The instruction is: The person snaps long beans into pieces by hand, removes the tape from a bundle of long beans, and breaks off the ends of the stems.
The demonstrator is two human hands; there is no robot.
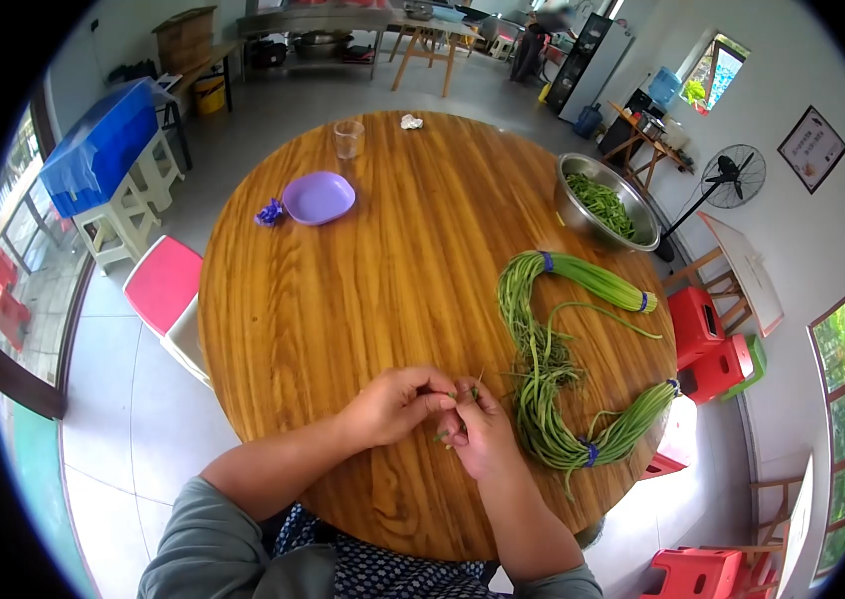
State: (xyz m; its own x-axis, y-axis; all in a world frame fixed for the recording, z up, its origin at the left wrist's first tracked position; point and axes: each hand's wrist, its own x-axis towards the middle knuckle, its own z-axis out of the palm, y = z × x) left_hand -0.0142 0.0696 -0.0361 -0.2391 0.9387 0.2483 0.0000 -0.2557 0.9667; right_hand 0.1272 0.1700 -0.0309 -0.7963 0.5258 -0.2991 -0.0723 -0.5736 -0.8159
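Observation:
My left hand [404, 405] is closed in a pinch over the near part of the round wooden table, its fingertips meeting those of my right hand. Between them a small bit of green stem shows. My right hand [483, 427] curls around short green stem pieces [473, 395], partly hidden by the fingers. Just right of it lie two bundles of long, thin green stems, like garlic scapes: a far bundle [592, 280] and a near bundle [632, 420], both bound with blue ties. Their thin tips tangle together. A steel bowl [649, 226] farther back holds cut green pieces [602, 205].
On the table [392, 290] stand a purple dish [319, 199], a purple-blue bunch of ties [270, 213], a clear cup [348, 140] and a crumpled white tissue [411, 122]. A pink-seated chair [165, 285] stands left, red stools [699, 327] right. Another person [532, 50] is far back.

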